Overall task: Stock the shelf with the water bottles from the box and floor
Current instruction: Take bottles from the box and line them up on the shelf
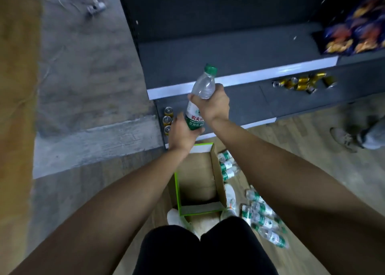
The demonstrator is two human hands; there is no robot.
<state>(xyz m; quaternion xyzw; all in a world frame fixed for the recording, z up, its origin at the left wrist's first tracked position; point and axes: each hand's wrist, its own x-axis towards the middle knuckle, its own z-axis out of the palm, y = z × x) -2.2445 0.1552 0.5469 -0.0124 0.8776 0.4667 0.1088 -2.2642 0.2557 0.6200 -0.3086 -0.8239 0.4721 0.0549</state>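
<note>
Both my hands hold one clear water bottle (pixel 200 93) with a green cap and a green-white label, tilted in front of the dark shelf (pixel 208 52). My right hand (pixel 212 106) grips its middle. My left hand (pixel 183 133) grips its bottom end. Below them the cardboard box (pixel 198 183) stands open on the floor and looks empty inside. Several more bottles (pixel 229 166) lie on the floor right of the box, and another heap of bottles (pixel 264 218) lies nearer to me.
Gold cans (pixel 302 82) lie on a lower shelf to the right, and three cans (pixel 167 118) stand at its left end. Snack bags (pixel 358 29) fill the shelf's right side. Another person's shoe (pixel 343 139) is on the wooden floor at right. My shoes flank the box.
</note>
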